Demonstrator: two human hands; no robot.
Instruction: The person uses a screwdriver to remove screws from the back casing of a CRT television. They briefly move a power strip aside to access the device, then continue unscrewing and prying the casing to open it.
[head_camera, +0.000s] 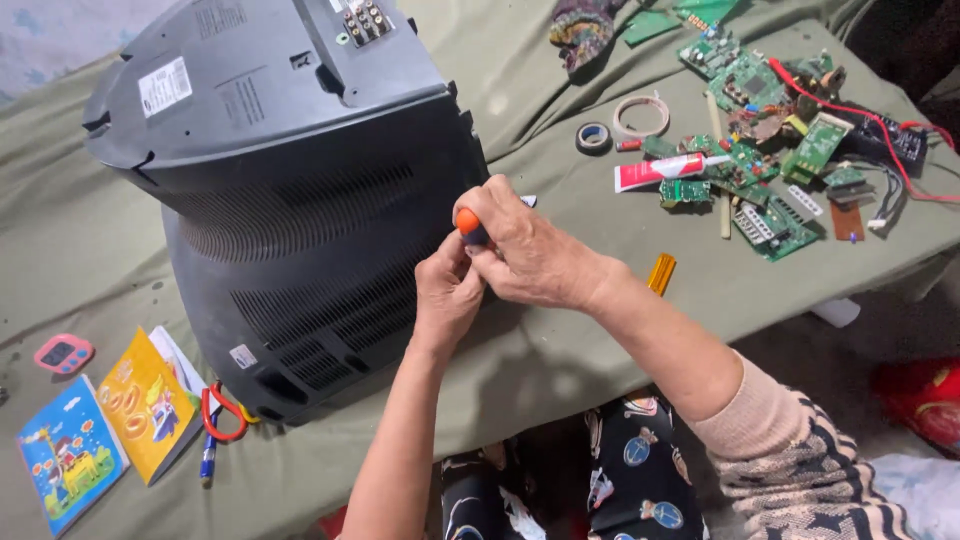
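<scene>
The right hand (530, 255) grips the orange-capped screwdriver (472, 228) square to the vented rear shell of the black television (290, 190), lying face-down on the green cloth (560, 330), while the left hand (447, 292), fingers curled closed, steadies its shaft.

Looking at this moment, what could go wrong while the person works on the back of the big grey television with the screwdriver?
1. The right hand grips the orange-capped screwdriver close to the left hand; a slip may hurt those fingers.
2. The television stands near the table edge, so hard pushing might shift it.
3. A freed screw could get lost among the circuit boards or roll off the cloth.
</scene>
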